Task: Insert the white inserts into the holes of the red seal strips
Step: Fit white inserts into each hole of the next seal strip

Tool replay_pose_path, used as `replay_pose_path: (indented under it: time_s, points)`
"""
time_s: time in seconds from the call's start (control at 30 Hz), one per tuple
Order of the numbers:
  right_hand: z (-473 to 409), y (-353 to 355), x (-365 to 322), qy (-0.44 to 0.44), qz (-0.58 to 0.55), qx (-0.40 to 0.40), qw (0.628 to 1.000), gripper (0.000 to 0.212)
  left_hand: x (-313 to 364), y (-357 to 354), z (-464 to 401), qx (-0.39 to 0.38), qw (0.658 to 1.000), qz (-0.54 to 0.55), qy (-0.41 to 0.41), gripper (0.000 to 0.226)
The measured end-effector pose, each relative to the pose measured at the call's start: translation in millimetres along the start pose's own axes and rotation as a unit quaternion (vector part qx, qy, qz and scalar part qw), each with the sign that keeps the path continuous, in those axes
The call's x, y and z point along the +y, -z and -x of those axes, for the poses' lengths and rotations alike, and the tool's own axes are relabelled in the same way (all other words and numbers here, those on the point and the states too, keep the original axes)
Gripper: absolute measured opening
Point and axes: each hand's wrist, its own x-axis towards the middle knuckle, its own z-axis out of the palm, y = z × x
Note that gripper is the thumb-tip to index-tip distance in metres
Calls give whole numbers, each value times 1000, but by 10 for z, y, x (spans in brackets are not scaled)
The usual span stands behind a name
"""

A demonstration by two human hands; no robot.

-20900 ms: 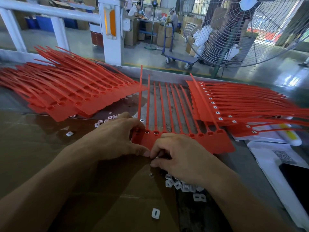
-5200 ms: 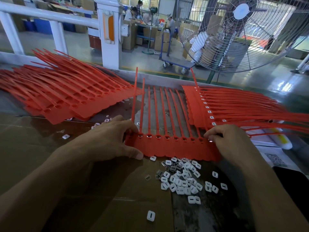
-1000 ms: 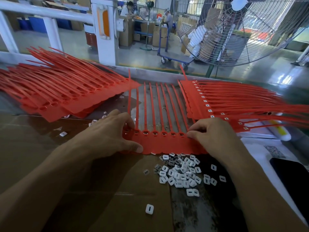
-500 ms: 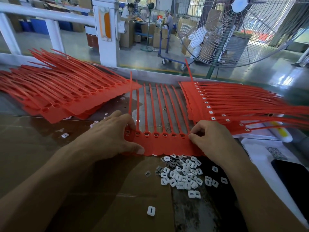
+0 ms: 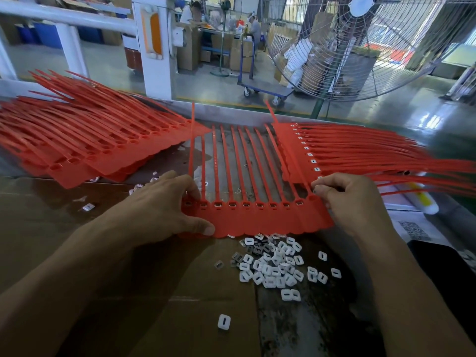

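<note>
1. A red seal strip sheet (image 5: 260, 217) lies flat on the bench (image 5: 51, 228), its joined tags toward the person and its thin tails running away from them; this sheet is the landmark for what follows.
2. The left hand (image 5: 159, 210) lies on the sheet's left end, fingers arched over the first holes and the thumb stretched flat along the near edge, pressing it down.
3. The right hand (image 5: 350, 202) sits at the sheet's right end with fingers curled, fingertips and thumb pinched together right at the last hole; whether an insert is between them cannot be told.
4. Along the sheet's row of holes (image 5: 246, 204), most show pale inserts seated in them.
5. Just on the near side of the sheet lies a loose pile of white inserts (image 5: 273, 264), with a joined pair (image 5: 290, 295) and a single insert (image 5: 223, 322) nearer the person.
6. To the left of the sheet rests a fanned stack of unfilled red seal strips (image 5: 85, 148), holes open, with a few stray inserts beside it.
7. To the right of the sheet, partly overlapping its far corner, lies a stack of filled strips (image 5: 347, 153) with white inserts showing in a row.
8. Beyond the sheet, past the bench edge, stands a large wire-guarded fan (image 5: 355, 47).
</note>
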Motion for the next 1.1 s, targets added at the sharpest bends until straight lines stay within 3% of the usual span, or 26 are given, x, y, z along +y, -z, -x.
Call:
replay_pose_path:
  time_s: [0.7,0.97,1.1]
  points:
    - [14,-51,31,-44,47,-26,998,13,9,5,-2,8,1000,3,1,87]
    - [-7,-5,59,-73,-16,-30,997,6,14,4,-1,13,1000,8,-2,80]
    - [-26,-4,48,-81,-24,-34,996,12,3,2,-7,9,1000,6,-2,80]
